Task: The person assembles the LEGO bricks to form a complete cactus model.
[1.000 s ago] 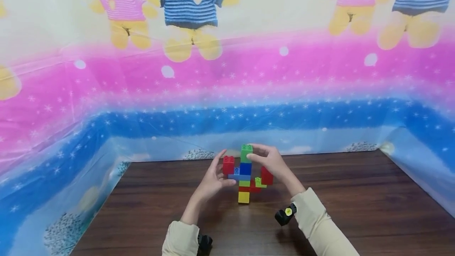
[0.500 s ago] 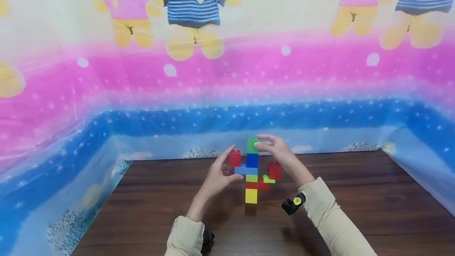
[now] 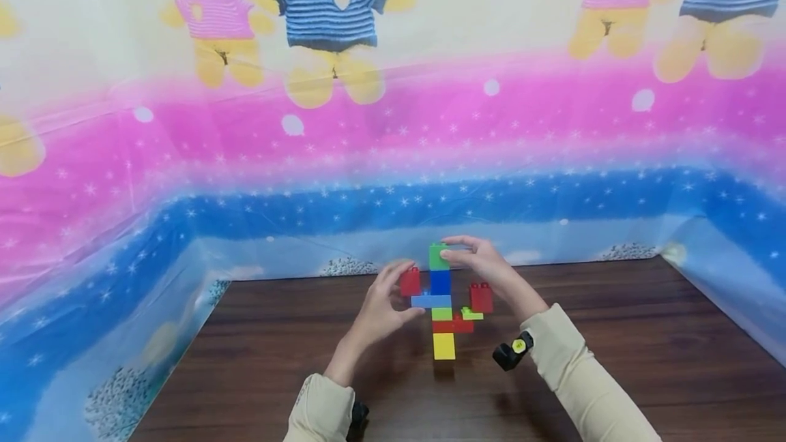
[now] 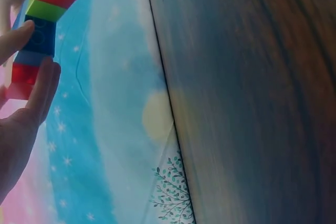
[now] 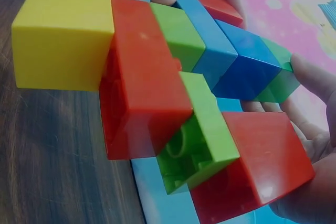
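A toy building-brick figure (image 3: 441,301) stands upright between the two hands. Its column runs from a yellow brick (image 3: 444,346) at the bottom, through red, lime, light blue and dark blue, to a green brick (image 3: 439,257) on top. Red bricks rise at both sides, the left one (image 3: 410,282) on the light blue piece, the right one (image 3: 481,298) on a small lime piece. My left hand (image 3: 382,304) grips the left side, thumb beneath the light blue brick, fingers along the red one. My right hand (image 3: 485,264) pinches the green brick between thumb and fingers.
A dark brown wooden table (image 3: 258,360) lies under the hands. A patterned cloth backdrop (image 3: 393,203) with printed bears surrounds its back and sides. Black wrist cameras sit at both cuffs, the right one (image 3: 511,352) near the figure.
The figure has shifted to the right with both hands and tipped more upright, so fewer stud tops show. The left fingers have closed in on the left red brick.
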Action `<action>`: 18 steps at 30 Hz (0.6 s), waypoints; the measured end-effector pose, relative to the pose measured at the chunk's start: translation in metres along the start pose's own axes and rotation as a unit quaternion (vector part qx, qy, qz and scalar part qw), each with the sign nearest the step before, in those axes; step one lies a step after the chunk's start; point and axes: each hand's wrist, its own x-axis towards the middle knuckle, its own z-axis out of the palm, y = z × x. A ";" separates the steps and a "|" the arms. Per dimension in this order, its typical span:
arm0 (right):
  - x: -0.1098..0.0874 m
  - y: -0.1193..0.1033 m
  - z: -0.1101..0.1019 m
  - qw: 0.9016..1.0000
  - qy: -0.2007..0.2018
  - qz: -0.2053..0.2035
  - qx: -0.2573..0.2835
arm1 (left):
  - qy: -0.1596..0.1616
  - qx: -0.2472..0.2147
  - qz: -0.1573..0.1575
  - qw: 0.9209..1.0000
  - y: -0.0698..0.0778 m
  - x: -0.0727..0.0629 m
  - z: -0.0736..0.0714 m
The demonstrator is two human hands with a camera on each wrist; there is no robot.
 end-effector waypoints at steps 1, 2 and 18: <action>0.000 0.000 -0.001 1.000 -0.003 0.000 -0.003 | 0.000 -0.003 0.000 1.000 0.000 0.000 0.001; 0.001 0.000 -0.001 1.000 -0.006 0.001 -0.003 | 0.002 -0.009 0.000 1.000 0.000 0.000 0.001; -0.001 0.005 -0.009 0.998 -0.058 0.007 -0.019 | -0.003 -0.123 -0.079 0.989 -0.004 -0.002 0.004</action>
